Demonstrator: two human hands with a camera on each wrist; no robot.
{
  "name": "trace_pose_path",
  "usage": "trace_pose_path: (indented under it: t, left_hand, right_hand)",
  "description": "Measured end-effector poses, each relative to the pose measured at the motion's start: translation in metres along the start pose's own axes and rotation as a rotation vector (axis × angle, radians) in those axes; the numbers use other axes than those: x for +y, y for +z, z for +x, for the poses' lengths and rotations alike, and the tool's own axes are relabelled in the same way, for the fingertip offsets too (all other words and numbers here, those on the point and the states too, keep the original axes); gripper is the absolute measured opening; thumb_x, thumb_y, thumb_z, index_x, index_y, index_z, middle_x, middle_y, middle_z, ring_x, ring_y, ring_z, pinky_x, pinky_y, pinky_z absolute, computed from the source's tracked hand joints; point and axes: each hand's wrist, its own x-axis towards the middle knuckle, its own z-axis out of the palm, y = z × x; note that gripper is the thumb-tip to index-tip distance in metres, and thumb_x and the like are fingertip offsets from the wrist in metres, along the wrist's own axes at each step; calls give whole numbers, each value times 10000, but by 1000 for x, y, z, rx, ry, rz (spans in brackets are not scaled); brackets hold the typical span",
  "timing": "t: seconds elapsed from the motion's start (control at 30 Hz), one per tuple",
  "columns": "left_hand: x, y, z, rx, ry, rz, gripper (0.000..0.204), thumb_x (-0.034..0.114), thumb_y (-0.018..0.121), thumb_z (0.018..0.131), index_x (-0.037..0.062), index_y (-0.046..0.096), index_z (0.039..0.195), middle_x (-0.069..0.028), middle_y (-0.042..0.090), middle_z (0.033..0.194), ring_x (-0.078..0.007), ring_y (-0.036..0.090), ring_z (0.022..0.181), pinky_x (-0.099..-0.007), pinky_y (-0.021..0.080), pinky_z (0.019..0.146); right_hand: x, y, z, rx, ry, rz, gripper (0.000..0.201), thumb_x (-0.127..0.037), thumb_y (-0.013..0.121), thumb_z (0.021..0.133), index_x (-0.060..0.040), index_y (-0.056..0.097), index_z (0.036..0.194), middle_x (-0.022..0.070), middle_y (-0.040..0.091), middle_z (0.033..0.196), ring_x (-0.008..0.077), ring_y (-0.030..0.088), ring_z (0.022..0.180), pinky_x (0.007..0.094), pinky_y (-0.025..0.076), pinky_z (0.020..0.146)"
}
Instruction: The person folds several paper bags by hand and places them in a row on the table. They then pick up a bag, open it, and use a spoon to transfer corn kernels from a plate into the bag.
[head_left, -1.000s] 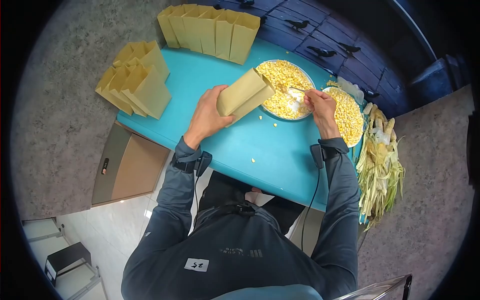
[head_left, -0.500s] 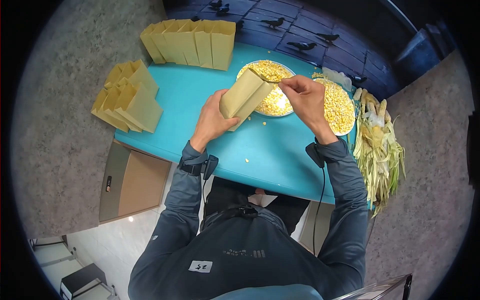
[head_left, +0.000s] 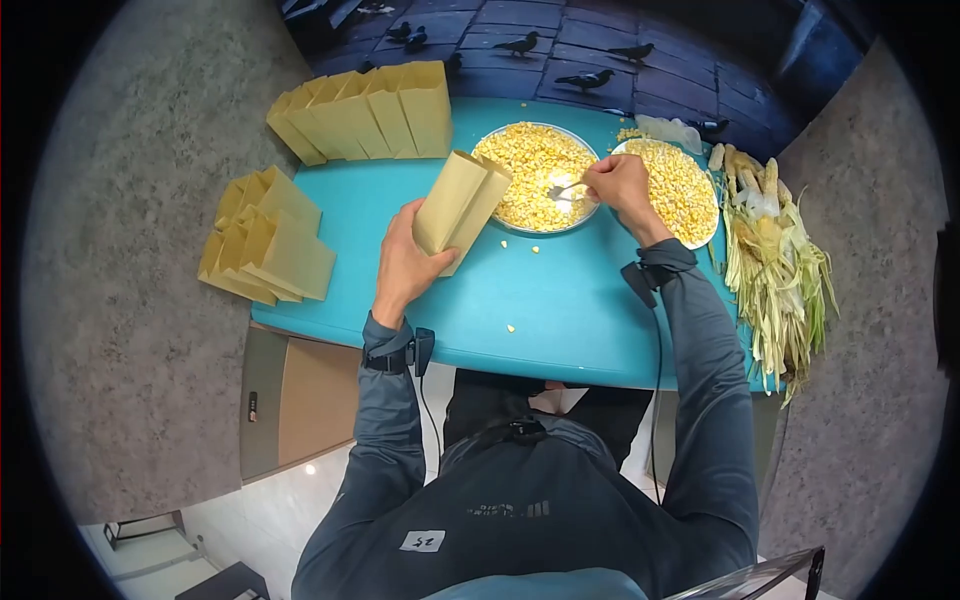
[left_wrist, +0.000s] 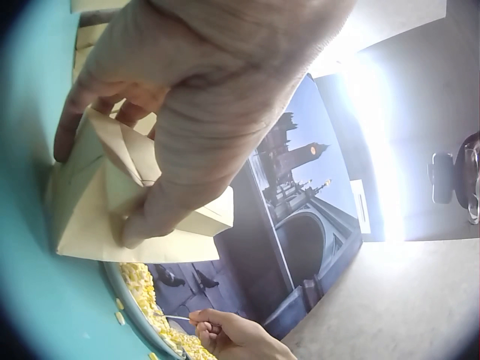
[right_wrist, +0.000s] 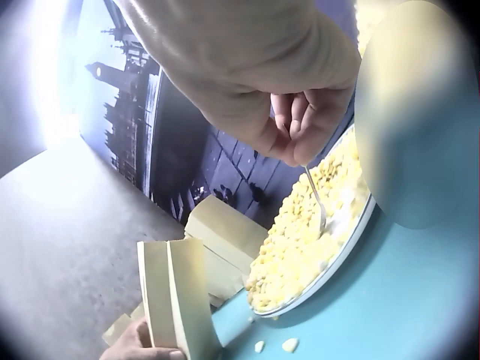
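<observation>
My left hand (head_left: 403, 265) grips an upright brown paper bag (head_left: 458, 208), tilted with its open mouth toward the round plate (head_left: 545, 233) of yellow corn kernels. In the left wrist view the thumb presses one side of the bag (left_wrist: 97, 217) and the fingers go round the other. My right hand (head_left: 622, 188) pinches the handle of a small metal spoon (right_wrist: 315, 191) between thumb and fingertips. The spoon's head is down in the plate, at a patch where the white bottom shows among the kernels (right_wrist: 289, 244).
A row of standing paper bags (head_left: 380, 110) lines the back left; another group (head_left: 270, 240) stands at the left edge. Right of the plate are a second plate of kernels (head_left: 672, 195), a clear plastic bag (head_left: 668, 132) and corn husks with cobs (head_left: 775, 260). Loose kernels (head_left: 511, 328) dot the table.
The right hand has lifted the spoon from the plate to the bag's mouth, then moved back right and down into the kernels. The left hand still holds the bag. The head view has shifted.
</observation>
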Motion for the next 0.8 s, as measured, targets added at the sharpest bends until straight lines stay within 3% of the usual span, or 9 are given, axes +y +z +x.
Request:
trace_pose_path:
  t: [0.07,0.1,0.17,0.33,0.6,0.8]
  left_hand:
    - [-2,1,0,8,41,45,849,126,939,714,36,564,1471,-209,680,1326,-392,665,1226,-466,547,1062]
    - [-2,0,-1,4,47,50,849,126,939,714,36,564,1471,-209,680,1326,-392,665,1226,-466,547,1062]
    - [-1,0,-2,3,35,51,853,120,940,713,42,563,1474,-211,680,1324,-396,665,1227,-468,548,1060]
    - [-5,-5,-2,7,35,24,863,117,946,706,44,562,1475,-211,678,1328,-398,660,1238,-468,544,1065]
    - [1,5,10,-17,24,26,856,140,934,721,34,555,1482,-226,669,1341,-409,648,1253,-476,536,1078]
    - [13,23,19,-70,17,25,889,169,936,709,24,544,1494,-228,667,1357,-405,645,1269,-479,535,1087]
  right_hand:
    - [-12,18,-10,-11,62,163,68,-6,812,874,48,769,869,121,772,788,159,745,657,281,633,614]
    - [-12,27,-11,-5,64,170,68,-6,812,874,48,769,869,121,772,788,159,745,657,281,633,614]
    - [-2,46,-10,-81,118,450,84,20,810,871,84,781,916,144,787,828,170,761,678,269,640,626]
    - [10,51,-9,-94,248,605,103,30,817,903,88,770,973,148,783,890,178,765,741,257,651,661]
    - [-28,1,-17,-13,92,561,139,8,816,885,78,759,991,129,779,889,165,760,748,275,656,704]
    - [-72,-25,-30,-67,-21,538,149,-27,833,878,61,759,972,112,775,874,155,754,740,278,649,692]
